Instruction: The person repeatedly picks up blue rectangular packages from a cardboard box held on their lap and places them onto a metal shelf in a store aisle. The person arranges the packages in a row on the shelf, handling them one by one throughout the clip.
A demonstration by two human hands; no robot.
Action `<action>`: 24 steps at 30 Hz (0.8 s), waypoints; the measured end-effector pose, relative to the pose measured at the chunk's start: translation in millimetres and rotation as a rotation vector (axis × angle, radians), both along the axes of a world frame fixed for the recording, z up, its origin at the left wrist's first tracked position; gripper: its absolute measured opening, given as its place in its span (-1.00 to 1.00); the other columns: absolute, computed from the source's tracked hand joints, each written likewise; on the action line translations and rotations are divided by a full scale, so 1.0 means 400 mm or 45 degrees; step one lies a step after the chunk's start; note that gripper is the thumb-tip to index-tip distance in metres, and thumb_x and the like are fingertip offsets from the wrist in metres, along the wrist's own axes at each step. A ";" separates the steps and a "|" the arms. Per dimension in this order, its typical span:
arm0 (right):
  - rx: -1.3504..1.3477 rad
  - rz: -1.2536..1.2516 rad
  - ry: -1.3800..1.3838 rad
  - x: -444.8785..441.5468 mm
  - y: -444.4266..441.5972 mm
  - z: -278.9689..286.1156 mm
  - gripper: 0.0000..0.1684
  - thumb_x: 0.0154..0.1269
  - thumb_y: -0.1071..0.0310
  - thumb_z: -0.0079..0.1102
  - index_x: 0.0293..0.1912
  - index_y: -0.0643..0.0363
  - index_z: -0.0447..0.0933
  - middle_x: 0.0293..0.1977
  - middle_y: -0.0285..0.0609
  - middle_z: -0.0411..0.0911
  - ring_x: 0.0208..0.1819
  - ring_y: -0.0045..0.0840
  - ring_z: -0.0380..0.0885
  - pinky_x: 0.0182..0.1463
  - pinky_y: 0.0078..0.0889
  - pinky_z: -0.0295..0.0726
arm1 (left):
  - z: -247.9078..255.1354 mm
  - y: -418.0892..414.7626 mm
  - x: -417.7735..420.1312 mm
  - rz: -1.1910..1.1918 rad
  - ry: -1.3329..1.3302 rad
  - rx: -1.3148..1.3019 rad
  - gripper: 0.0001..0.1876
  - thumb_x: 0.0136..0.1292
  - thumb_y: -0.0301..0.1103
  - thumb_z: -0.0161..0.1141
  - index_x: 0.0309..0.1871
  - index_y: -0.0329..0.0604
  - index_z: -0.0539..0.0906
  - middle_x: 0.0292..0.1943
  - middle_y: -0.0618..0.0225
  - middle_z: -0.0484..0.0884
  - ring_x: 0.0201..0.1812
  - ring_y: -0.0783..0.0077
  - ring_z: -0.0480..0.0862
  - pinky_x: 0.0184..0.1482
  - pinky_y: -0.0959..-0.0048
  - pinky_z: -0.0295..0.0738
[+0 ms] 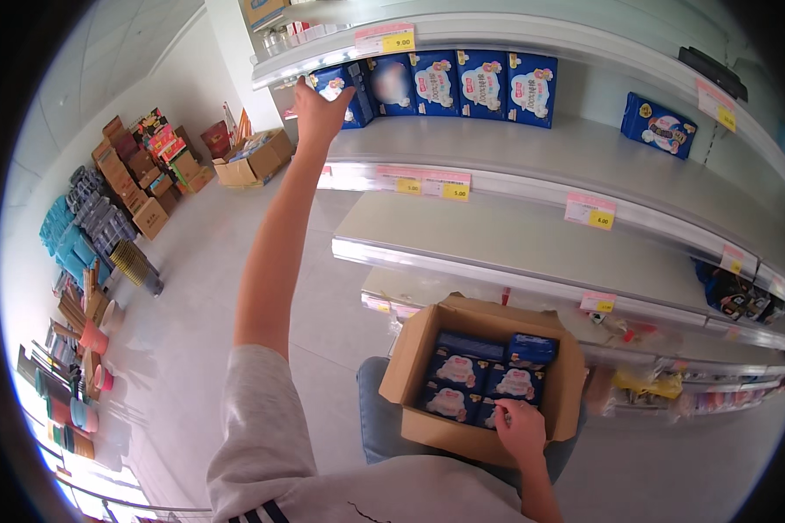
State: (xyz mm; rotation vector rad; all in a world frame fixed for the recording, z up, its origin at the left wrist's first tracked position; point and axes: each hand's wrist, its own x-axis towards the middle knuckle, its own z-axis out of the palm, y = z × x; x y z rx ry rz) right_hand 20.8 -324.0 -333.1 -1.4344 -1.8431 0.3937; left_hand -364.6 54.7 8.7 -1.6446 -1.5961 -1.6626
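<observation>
My left hand is stretched up to the left end of a shelf. Its thumb and fingers span a blue soft pack, which stands at an angle with one side showing. Right of it, several matching blue packs stand upright in a row. Low in front of me is an open cardboard carton with more blue packs inside. My right hand is over the carton's near edge, fingers bent at a pack in the near right corner. Whether those fingers grip the pack is hard to see.
The carton sits on a blue-grey stool. Another blue pack leans farther right on the same shelf. Price tags line the shelf edges. On the floor at left are stacked cardboard boxes, an open carton and buckets.
</observation>
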 end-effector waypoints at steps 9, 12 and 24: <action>-0.099 -0.042 0.013 0.010 0.000 0.006 -0.82 0.29 0.34 0.33 -0.11 0.07 0.70 -0.38 -0.13 0.68 -0.32 -0.22 0.70 -0.24 -0.19 0.68 | -0.018 0.225 -0.030 0.180 -0.198 -0.586 0.54 -0.13 0.30 0.63 0.45 -0.78 -0.18 0.35 -0.41 0.45 0.37 -0.19 0.55 0.38 0.21 0.48; -0.022 -0.042 -0.012 0.008 -0.003 -0.009 -0.83 0.29 0.35 0.32 -0.11 0.08 0.69 -0.38 -0.13 0.68 -0.31 -0.20 0.69 -0.23 -0.18 0.68 | -0.026 0.277 -0.085 0.299 -0.029 -0.619 0.54 -0.07 0.31 0.59 0.44 -0.82 -0.25 0.40 -0.46 0.38 0.45 -0.18 0.48 0.42 0.24 0.43; -0.095 -0.033 -0.008 0.001 0.013 0.003 -0.82 0.32 0.35 0.29 -0.09 0.07 0.67 -0.36 -0.12 0.68 -0.30 -0.18 0.68 -0.21 -0.13 0.67 | -0.020 -0.072 0.033 -0.120 0.706 0.069 -0.15 -0.07 -0.11 0.63 0.30 -0.28 0.53 0.14 -0.09 0.62 0.15 -0.16 0.63 0.21 0.06 0.55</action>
